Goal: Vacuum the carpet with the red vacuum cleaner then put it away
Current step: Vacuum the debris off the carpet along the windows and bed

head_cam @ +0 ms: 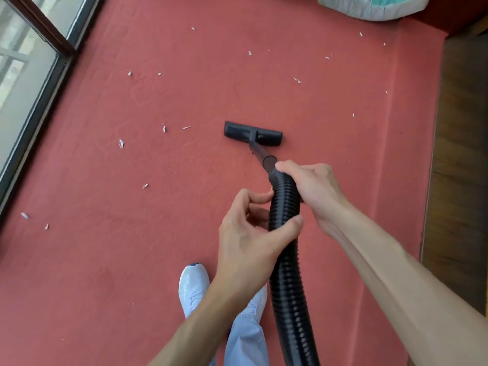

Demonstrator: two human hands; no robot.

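A black ribbed vacuum hose runs up from the bottom of the view to a short tube and a flat black floor nozzle lying on the red carpet. My right hand grips the hose just below the tube. My left hand holds the hose lower down, thumb across its front and fingers curled around its left side. Several white paper scraps lie scattered over the carpet, mostly left of and beyond the nozzle. The vacuum cleaner's body is out of view.
A glass door with a dark frame borders the carpet on the left. Dark wooden floor runs along the right edge. A pale cushion or bag lies at the far right. My white shoe stands on the carpet below my hands.
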